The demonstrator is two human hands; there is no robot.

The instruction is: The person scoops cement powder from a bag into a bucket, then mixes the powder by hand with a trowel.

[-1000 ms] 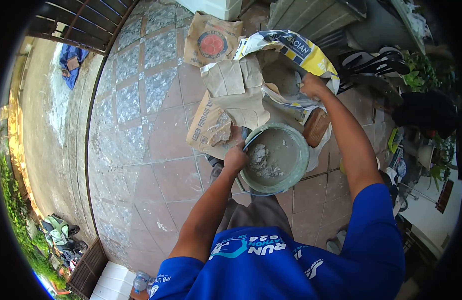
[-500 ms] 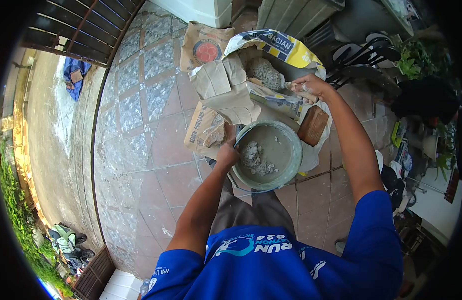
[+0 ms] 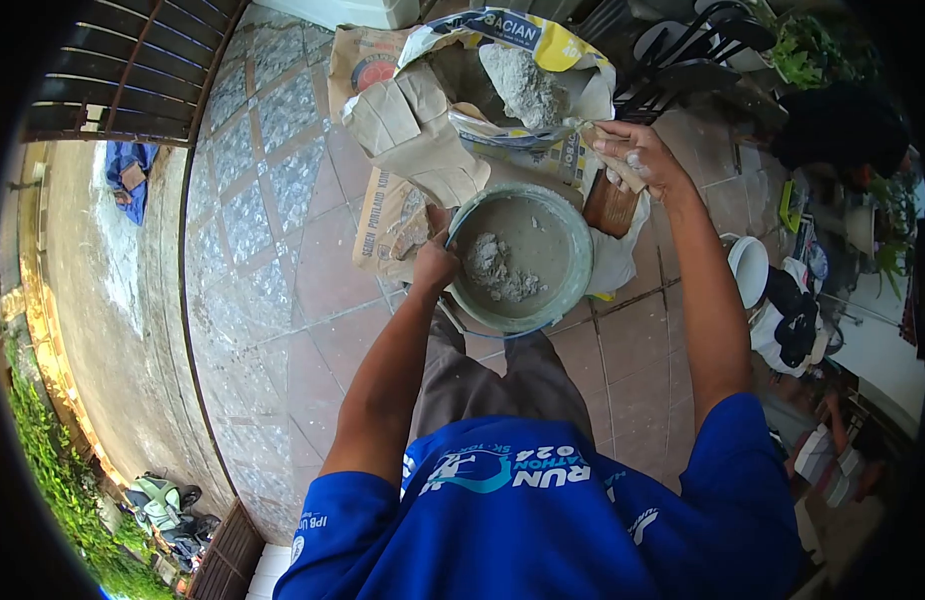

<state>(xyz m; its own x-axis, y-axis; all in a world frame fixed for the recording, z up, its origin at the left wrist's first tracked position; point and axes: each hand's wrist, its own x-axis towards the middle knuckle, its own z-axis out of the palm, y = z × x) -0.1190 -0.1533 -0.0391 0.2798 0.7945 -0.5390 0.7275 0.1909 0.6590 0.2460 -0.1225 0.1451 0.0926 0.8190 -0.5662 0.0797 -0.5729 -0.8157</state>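
My left hand (image 3: 435,264) is closed on the left rim of a round greenish bucket (image 3: 576,262). Grey slurry (image 3: 527,225) fills the bucket's lower part, with a lumpy heap of drier grey powder (image 3: 494,268) on its left side. Up and to the right, my right hand (image 3: 644,165) grips the wooden handle of a trowel (image 3: 610,158). A mound of grey cement powder (image 3: 527,85) sits on the trowel, over the mouth of an open yellow, white and blue cement bag (image 3: 588,48). The powder covers most of the blade.
A reddish-brown block (image 3: 612,208) lies right of the bucket. Brown paper cement sacks (image 3: 382,240) spread to the left on the tiled floor (image 3: 327,260). Black chairs (image 3: 697,65), a white pail (image 3: 747,272) and another person (image 3: 824,450) are at the right.
My right hand has tilted and raised the trowel, lifting a heap of powder from inside the bag. My left hand stays on the bucket rim. The whole view has shifted slightly.
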